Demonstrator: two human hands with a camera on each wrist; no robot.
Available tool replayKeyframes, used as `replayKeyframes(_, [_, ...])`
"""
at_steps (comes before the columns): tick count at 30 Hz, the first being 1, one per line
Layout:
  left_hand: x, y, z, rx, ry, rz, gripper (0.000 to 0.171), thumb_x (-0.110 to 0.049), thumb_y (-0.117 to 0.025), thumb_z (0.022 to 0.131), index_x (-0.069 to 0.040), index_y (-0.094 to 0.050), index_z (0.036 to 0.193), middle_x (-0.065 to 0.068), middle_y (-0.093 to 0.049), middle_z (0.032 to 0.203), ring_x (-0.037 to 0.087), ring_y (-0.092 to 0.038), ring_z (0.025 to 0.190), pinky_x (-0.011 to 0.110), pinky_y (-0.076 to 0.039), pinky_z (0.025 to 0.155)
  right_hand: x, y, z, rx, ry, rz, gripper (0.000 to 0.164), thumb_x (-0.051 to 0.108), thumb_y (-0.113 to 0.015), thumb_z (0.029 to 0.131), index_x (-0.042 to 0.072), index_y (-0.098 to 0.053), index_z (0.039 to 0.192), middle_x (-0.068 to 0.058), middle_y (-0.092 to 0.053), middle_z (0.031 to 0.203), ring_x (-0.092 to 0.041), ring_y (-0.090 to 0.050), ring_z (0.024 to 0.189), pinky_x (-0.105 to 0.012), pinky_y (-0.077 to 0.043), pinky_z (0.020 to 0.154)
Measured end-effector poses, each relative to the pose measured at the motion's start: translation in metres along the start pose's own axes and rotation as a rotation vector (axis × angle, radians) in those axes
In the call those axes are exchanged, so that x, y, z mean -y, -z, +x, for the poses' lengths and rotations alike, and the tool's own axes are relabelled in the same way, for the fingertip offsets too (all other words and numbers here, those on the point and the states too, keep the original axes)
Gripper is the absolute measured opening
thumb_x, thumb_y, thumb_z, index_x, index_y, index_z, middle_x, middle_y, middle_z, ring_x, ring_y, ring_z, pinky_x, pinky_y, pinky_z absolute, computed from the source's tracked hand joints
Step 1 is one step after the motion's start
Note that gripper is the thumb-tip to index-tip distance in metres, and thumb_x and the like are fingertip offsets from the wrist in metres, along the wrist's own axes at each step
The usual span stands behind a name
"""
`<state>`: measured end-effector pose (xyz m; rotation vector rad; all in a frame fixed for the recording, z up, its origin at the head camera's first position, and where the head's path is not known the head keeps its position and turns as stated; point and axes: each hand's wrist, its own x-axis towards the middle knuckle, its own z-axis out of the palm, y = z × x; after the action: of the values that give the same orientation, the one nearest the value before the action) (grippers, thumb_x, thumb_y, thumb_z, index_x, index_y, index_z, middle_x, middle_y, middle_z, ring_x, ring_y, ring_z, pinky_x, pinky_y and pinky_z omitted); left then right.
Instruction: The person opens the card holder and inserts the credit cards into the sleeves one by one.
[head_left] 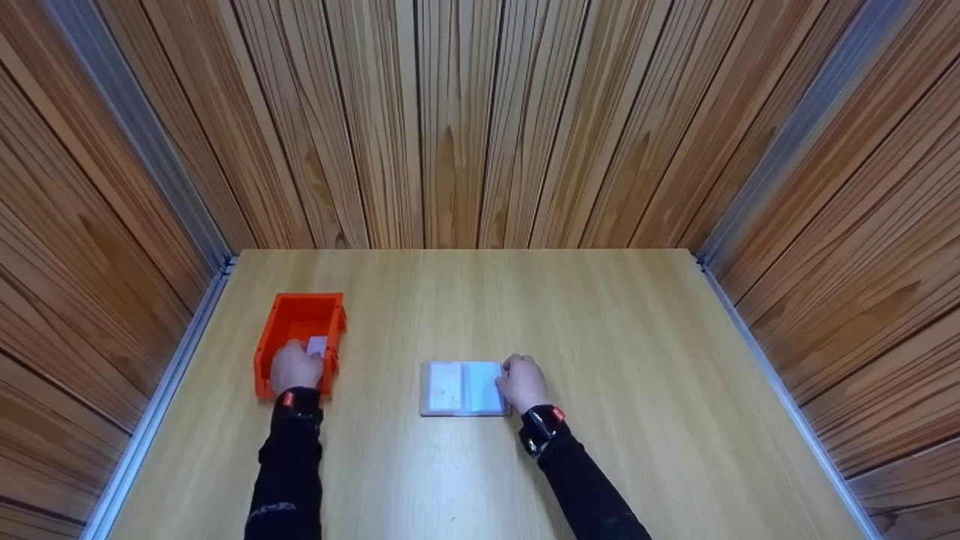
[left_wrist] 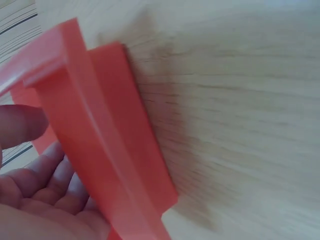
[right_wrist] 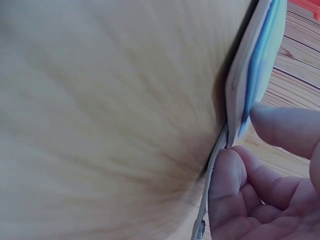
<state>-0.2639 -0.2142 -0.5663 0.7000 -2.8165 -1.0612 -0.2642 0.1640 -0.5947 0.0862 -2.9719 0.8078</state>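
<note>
An open card holder [head_left: 463, 388] with clear, bluish sleeves lies on the table. My right hand [head_left: 523, 382] pinches its right edge: in the right wrist view the thumb [right_wrist: 287, 127] touches the sleeves [right_wrist: 262, 65] and the curled fingers lie against the cover. A thin strap [right_wrist: 206, 207] with a small snap hangs from that edge. My left hand [head_left: 295, 366] reaches into an orange bin [head_left: 274, 330] at the left, beside a pale card [head_left: 317, 346]. The bin wall [left_wrist: 95, 145] hides part of its fingers, so whether they grip the card cannot be told.
The wooden table [head_left: 600, 322] carries the bin on the left and the card holder near the middle. Wood-panelled walls [head_left: 457, 127] rise at the back and both sides. Metal rails [head_left: 787, 420] run along the side edges.
</note>
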Motion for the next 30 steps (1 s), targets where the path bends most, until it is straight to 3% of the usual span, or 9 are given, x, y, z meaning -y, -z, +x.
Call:
replayKeyframes(9, [0.001,-0.002,0.002,0.03,-0.012,0.047,0.031,-0.009,-0.058,0.095,0.009,-0.056,0.12,0.03,-0.06,0.115,0.045,-0.056,0.107,0.055,-0.044,0.091,0.0,0.0,0.0,0.001,0.007,-0.003,0.023,0.011,-0.078,0.081,-0.003,-0.065,0.095,-0.015,-0.059,0.091,-0.034,-0.061,0.087,-0.044,-0.05,0.08])
replayKeyframes(18, [0.009,-0.006,0.009,0.038,-0.034,0.11,0.011,-0.007,-0.055,0.092,0.003,-0.058,0.092,0.022,-0.06,0.087,0.04,-0.058,0.086,0.051,-0.045,0.076,0.0,0.0,-0.001,0.01,-0.009,0.018,0.023,0.011,-0.078,0.081,-0.002,-0.065,0.095,-0.014,-0.058,0.091,-0.032,-0.061,0.086,-0.044,-0.05,0.079])
replayKeyframes(24, [0.011,-0.005,0.011,0.044,-0.034,0.109,0.009,-0.007,-0.053,0.089,0.001,-0.057,0.087,0.022,-0.06,0.084,0.041,-0.059,0.086,0.053,-0.044,0.075,0.001,0.001,-0.001,0.016,-0.015,0.021,0.023,0.011,-0.078,0.082,-0.003,-0.065,0.096,-0.014,-0.058,0.092,-0.032,-0.061,0.087,-0.044,-0.05,0.08])
replayKeyframes(30, [0.012,-0.002,0.011,0.049,-0.021,0.071,0.011,-0.009,-0.051,0.089,-0.002,-0.058,0.082,0.016,-0.059,0.078,0.035,-0.057,0.079,0.047,-0.042,0.069,0.0,0.0,0.0,0.0,0.01,0.011,0.022,0.009,-0.078,0.08,-0.003,-0.066,0.095,-0.015,-0.059,0.09,-0.033,-0.06,0.086,-0.044,-0.049,0.079])
